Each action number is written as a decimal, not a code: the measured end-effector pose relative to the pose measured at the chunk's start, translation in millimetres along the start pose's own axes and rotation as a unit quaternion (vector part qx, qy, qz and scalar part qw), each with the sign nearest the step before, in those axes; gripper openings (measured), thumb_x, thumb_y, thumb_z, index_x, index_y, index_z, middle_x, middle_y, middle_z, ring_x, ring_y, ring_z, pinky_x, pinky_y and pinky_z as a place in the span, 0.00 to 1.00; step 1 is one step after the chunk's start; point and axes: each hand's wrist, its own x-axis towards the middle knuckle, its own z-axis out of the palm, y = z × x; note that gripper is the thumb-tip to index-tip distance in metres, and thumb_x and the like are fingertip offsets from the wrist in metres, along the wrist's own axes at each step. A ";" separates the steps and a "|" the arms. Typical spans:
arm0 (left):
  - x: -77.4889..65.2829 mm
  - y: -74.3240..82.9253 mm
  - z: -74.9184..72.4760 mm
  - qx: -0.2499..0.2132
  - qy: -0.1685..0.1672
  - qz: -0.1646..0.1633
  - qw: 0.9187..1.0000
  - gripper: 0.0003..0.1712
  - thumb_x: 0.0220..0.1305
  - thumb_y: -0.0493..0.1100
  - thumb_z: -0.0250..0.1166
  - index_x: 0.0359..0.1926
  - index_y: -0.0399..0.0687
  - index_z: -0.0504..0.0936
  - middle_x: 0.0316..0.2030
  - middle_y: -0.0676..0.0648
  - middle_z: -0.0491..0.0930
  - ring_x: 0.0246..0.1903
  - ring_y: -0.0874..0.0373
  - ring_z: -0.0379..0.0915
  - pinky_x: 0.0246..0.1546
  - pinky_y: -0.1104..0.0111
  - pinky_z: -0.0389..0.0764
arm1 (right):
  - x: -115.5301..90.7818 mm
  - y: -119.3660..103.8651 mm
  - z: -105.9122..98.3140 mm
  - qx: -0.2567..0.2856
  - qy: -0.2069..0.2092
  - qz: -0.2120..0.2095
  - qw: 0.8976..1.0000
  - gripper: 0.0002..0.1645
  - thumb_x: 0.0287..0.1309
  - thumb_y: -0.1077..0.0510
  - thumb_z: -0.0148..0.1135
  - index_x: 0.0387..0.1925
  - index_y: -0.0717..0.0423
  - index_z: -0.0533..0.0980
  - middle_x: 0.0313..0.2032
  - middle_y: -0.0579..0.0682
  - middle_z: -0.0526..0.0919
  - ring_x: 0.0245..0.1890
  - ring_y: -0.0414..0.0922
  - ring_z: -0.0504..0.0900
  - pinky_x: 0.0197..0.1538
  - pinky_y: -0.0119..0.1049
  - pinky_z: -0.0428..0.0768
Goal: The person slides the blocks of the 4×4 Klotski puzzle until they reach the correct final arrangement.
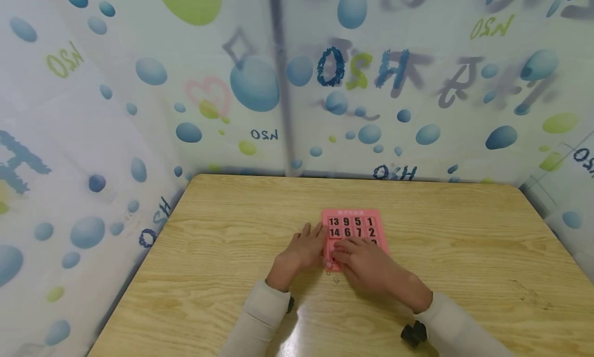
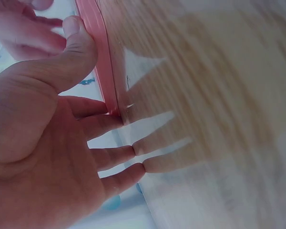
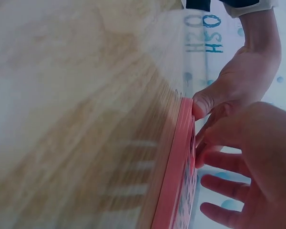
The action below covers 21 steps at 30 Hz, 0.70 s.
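Touching the left side of the board [image 1: 357, 213] with left hand [image 1: 303, 249], with fingers straight and spread; reaching over its near end with right hand [image 1: 368, 265], with fingers a bit apart; hard to tell if touching; see board flat on table [image 1: 223, 233], under right hand.

Side room, blocked middle

I'm finding wide room lying on the surface [image 1: 213, 254] left of the left hand [image 1: 301, 249] and right of the number board [image 1: 352, 227]. That hand is blocking the board's left edge; the right hand [image 1: 368, 261] is covering most of its lower rows. The upper rows are lying open from above. At the far edge, the patterned wall [image 1: 306, 119] is standing in the way. Nearer, two sleeves [image 1: 260, 315] are leaving a gap between them.
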 end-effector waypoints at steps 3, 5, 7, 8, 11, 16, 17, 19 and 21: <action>-0.3 0.5 -0.6 0.004 -0.003 -0.001 1.000 0.54 0.61 0.57 0.68 0.79 0.46 0.49 0.78 0.44 0.48 0.77 0.41 0.39 0.73 0.48 0.54 | 3.7 2.9 0.8 -0.005 0.002 0.018 1.000 0.22 0.71 0.52 0.54 0.62 0.52 0.77 0.64 0.53 0.75 0.65 0.57 0.72 0.63 0.61 0.71; -0.2 0.7 -0.6 0.002 -0.005 -0.003 1.000 0.54 0.61 0.56 0.67 0.79 0.46 0.49 0.78 0.44 0.47 0.77 0.41 0.38 0.73 0.48 0.54 | 6.3 5.3 2.5 -0.013 0.004 0.027 1.000 0.23 0.71 0.52 0.54 0.63 0.53 0.76 0.64 0.53 0.75 0.65 0.57 0.71 0.63 0.61 0.71; 0.0 0.7 -0.5 0.000 -0.005 -0.003 1.000 0.54 0.61 0.56 0.68 0.79 0.46 0.49 0.78 0.44 0.47 0.77 0.41 0.38 0.73 0.48 0.54 | 8.4 7.9 3.8 -0.024 0.006 0.032 0.999 0.23 0.71 0.51 0.55 0.62 0.53 0.76 0.63 0.53 0.75 0.65 0.56 0.71 0.64 0.60 0.71; 0.2 0.6 -0.3 0.000 -0.004 -0.003 1.000 0.54 0.61 0.56 0.68 0.79 0.46 0.49 0.78 0.44 0.48 0.77 0.41 0.38 0.73 0.48 0.54 | 9.4 9.1 4.3 -0.030 0.008 0.032 0.999 0.23 0.70 0.51 0.55 0.62 0.54 0.76 0.63 0.53 0.75 0.65 0.55 0.71 0.64 0.60 0.71; 1.0 0.1 -0.1 0.001 -0.004 -0.004 1.000 0.54 0.60 0.57 0.68 0.79 0.46 0.49 0.78 0.44 0.47 0.77 0.41 0.39 0.73 0.48 0.54 | 11.7 11.9 5.0 -0.040 0.009 0.036 0.998 0.24 0.71 0.50 0.55 0.63 0.54 0.76 0.64 0.53 0.75 0.66 0.55 0.71 0.66 0.59 0.70; 1.8 -0.7 0.2 0.003 -0.006 -0.004 1.000 0.54 0.60 0.57 0.68 0.79 0.46 0.49 0.78 0.44 0.47 0.77 0.41 0.38 0.73 0.48 0.54 | 15.6 13.0 4.9 -0.042 -0.001 0.036 0.998 0.25 0.71 0.48 0.55 0.63 0.54 0.75 0.64 0.54 0.74 0.66 0.55 0.71 0.65 0.59 0.70; 1.8 -0.7 0.1 0.002 -0.007 -0.003 1.000 0.54 0.61 0.57 0.67 0.79 0.46 0.49 0.78 0.44 0.47 0.77 0.41 0.38 0.73 0.48 0.54 | 16.2 12.9 5.0 -0.042 -0.004 0.035 0.998 0.25 0.71 0.48 0.55 0.63 0.55 0.76 0.64 0.54 0.74 0.66 0.55 0.71 0.65 0.59 0.70; 1.5 -0.9 0.0 0.000 -0.007 -0.002 1.000 0.54 0.60 0.57 0.67 0.79 0.46 0.49 0.78 0.44 0.47 0.77 0.41 0.38 0.73 0.48 0.54 | 18.0 13.0 5.2 -0.042 -0.009 0.036 0.998 0.25 0.71 0.48 0.55 0.63 0.55 0.76 0.64 0.53 0.74 0.66 0.55 0.71 0.66 0.59 0.70; 1.0 -0.8 -0.5 -0.001 -0.006 -0.002 1.000 0.54 0.60 0.57 0.68 0.79 0.46 0.49 0.78 0.44 0.48 0.77 0.41 0.39 0.72 0.48 0.54 | 19.4 12.9 5.4 -0.040 -0.013 0.038 0.998 0.25 0.71 0.48 0.54 0.63 0.55 0.75 0.64 0.53 0.74 0.66 0.55 0.71 0.66 0.59 0.69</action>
